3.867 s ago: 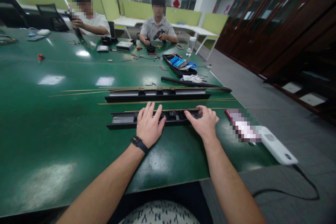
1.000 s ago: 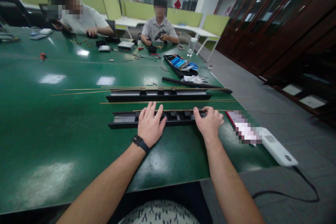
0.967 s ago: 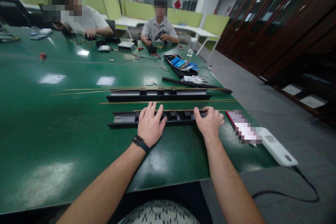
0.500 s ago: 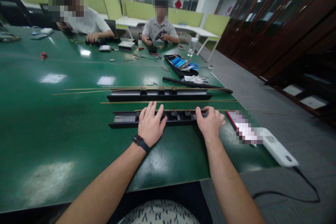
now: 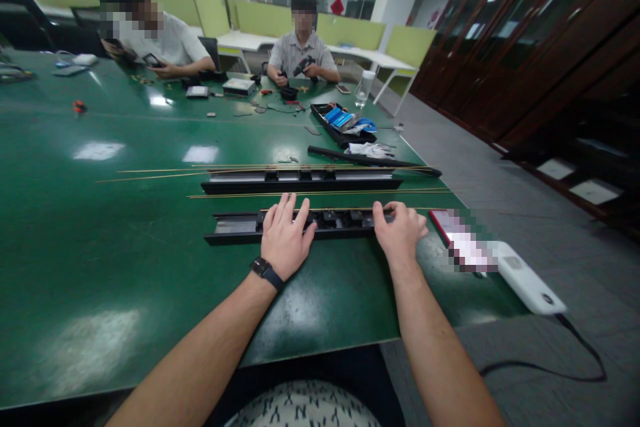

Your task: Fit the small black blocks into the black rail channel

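Across the table before me lies a black rail, a long open channel with several black blocks in it. My left hand rests over its middle with fingers spread, covering part of the channel. At the rail's right end, my right hand is closed, thumb towards curled fingers, on a thin brass-coloured rod running along the rail's far side. The hand hides that end of the rail, and the exact fingertip contact is hard to see. Beyond lies a second, similar black rail with blocks and thin rods.
Loose thin rods lie between the rails. A phone and a white corded device are at right. Farther back are a dark strip, white gloves and a black tray. Two people sit across the table.
My hands hold almost the same pose on the rail and rod. The view has shifted slightly. The person at far left has raised a hand from the table and now holds a small dark object.
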A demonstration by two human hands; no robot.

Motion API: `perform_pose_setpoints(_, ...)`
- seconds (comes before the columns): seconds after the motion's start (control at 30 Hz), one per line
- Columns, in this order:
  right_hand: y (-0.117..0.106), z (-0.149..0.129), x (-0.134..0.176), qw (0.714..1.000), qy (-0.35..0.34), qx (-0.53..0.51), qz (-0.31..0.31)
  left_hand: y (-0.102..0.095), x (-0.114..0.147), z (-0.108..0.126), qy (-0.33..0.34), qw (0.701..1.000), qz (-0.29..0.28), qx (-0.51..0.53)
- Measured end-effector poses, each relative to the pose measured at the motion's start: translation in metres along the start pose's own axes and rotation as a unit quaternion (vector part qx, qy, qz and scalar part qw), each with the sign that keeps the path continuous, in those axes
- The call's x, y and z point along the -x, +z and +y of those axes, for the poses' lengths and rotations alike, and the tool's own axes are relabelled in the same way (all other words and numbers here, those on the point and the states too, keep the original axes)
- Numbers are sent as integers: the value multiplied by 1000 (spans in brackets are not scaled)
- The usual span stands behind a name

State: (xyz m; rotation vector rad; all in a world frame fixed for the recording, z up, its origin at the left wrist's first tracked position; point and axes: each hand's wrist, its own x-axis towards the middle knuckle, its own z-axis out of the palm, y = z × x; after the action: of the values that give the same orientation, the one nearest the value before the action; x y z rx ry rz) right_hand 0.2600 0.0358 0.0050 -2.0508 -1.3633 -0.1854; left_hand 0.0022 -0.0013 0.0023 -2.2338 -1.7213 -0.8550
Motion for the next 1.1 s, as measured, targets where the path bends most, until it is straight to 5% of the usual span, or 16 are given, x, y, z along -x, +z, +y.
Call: perform_pose_setpoints(1.1,0,1,-4,1000,13,2,2,-1,0,0,2,1000,-3,-3)
